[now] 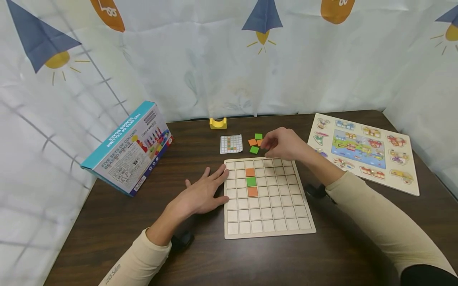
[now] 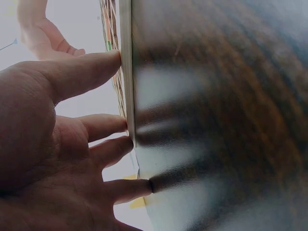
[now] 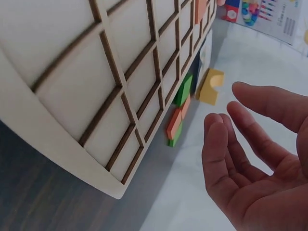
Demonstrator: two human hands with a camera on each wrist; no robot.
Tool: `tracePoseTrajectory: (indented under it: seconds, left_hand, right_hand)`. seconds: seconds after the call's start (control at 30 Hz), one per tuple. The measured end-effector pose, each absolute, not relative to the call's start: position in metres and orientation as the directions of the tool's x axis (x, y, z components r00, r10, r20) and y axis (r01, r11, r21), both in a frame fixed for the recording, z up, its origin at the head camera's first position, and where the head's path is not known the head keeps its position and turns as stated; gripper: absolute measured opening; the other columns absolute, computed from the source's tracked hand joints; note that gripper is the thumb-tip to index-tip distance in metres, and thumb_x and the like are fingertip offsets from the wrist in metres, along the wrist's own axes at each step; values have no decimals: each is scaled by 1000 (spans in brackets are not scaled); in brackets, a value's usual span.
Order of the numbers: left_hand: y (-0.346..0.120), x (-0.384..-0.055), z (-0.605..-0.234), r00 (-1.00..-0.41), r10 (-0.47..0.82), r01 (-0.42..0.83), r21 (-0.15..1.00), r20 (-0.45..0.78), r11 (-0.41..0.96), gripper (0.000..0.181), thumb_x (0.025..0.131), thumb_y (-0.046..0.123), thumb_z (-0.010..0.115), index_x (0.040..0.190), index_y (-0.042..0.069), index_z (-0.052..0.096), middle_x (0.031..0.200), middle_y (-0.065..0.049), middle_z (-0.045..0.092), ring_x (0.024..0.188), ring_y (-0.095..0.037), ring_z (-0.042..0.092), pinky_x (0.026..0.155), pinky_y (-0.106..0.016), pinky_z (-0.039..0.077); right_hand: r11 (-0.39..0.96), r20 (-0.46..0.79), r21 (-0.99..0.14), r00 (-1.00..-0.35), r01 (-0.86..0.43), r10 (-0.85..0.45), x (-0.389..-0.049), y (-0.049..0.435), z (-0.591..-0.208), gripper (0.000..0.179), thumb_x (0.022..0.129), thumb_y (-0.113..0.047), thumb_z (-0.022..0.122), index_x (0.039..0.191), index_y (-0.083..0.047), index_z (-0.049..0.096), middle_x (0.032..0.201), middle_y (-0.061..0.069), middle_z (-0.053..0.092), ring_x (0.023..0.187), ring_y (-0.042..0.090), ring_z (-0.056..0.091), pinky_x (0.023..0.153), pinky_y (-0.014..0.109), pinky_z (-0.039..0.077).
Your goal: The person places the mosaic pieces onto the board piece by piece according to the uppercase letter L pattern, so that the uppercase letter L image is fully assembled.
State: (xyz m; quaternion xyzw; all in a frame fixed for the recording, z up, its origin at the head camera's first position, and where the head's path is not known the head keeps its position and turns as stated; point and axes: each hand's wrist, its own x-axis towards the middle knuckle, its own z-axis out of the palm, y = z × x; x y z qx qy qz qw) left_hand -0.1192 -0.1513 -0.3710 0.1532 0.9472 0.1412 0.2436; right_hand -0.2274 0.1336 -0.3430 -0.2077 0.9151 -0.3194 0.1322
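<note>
A wooden grid board [image 1: 275,214] lies on the table with an orange tile [image 1: 249,172], a green tile [image 1: 251,181] and another orange tile [image 1: 252,192] in one column. My left hand [image 1: 200,194] has its fingers spread, thumb and fingertips touching the board's left edge [image 2: 126,72]. Above the board's far edge, my right hand [image 1: 284,143] hovers beside several loose tiles, among them a green tile [image 1: 254,150] and an orange tile [image 1: 252,142]. In the right wrist view its thumb and loosely bent fingers [image 3: 216,149] stand apart with nothing between them.
Behind the board lies a small pattern card [image 1: 231,144] with a coloured grid. Farther back is a yellow notched block [image 1: 218,123]. A toy box [image 1: 130,149] stands at the left, and a picture puzzle board [image 1: 365,151] lies at the right. A printed curtain [image 1: 214,71] hangs behind the table.
</note>
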Motion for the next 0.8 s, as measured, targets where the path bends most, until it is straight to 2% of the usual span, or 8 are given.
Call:
tracePoseTrajectory:
  seconds: [0.5,0.8]
  left_hand:
    - [-151,-119,-372,-835,358,219,344,-418,913,85,100,49,65,168,24,21,177,7,4,162,-42,6,103,-92,10]
    - [-152,-118,-370,-835,362,220,351,-415,910,84,100,48,65,168,24,21,176,7,4,161,-42,6,103,-92,10]
  right_hand:
    - [754,-133,-592,-889,-284,-439,-262,128,-356,27,85,-5,81,111,-3,75,102,12,74,94,26,65,87,41,52]
    - [792,-152,-544,-896,-278,-418,-277,124,-364,27,85,-5,81,111,-4,75,111,15,73,108,32,64,98,47,51]
